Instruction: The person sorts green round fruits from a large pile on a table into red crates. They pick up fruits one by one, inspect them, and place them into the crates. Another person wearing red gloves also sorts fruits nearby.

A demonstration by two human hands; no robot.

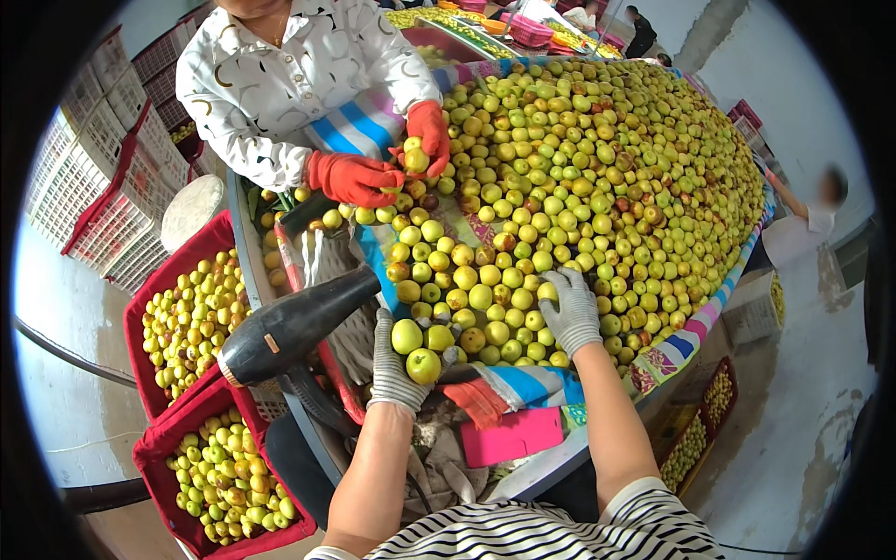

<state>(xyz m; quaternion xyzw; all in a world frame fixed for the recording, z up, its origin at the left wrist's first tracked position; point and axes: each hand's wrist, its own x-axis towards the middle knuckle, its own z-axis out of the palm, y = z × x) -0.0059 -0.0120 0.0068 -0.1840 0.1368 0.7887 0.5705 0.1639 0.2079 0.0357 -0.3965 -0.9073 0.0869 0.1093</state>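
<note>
A wide heap of yellow-green jujubes (597, 168), some with brown patches, covers the cloth-lined table. My left hand (397, 369), in a grey knitted glove, cups several jujubes (424, 366) at the heap's near left edge. My right hand (571, 313), gloved alike, lies on the near part of the heap with its fingers curled around one jujube (548, 292). A black hair dryer (299, 327) rests left of my left hand, its nozzle toward the fruit. Across the table a person in red gloves (355, 177) holds jujubes in both hands.
Two red-lined crates (149, 457) of jujubes stand at the left, below stacked white and red crates (121, 177). A pink phone case (511, 437) lies at the near table edge. Striped cloth (709, 322) rims the heap. More crates (691, 439) sit low at right; another person (807, 219) is beyond.
</note>
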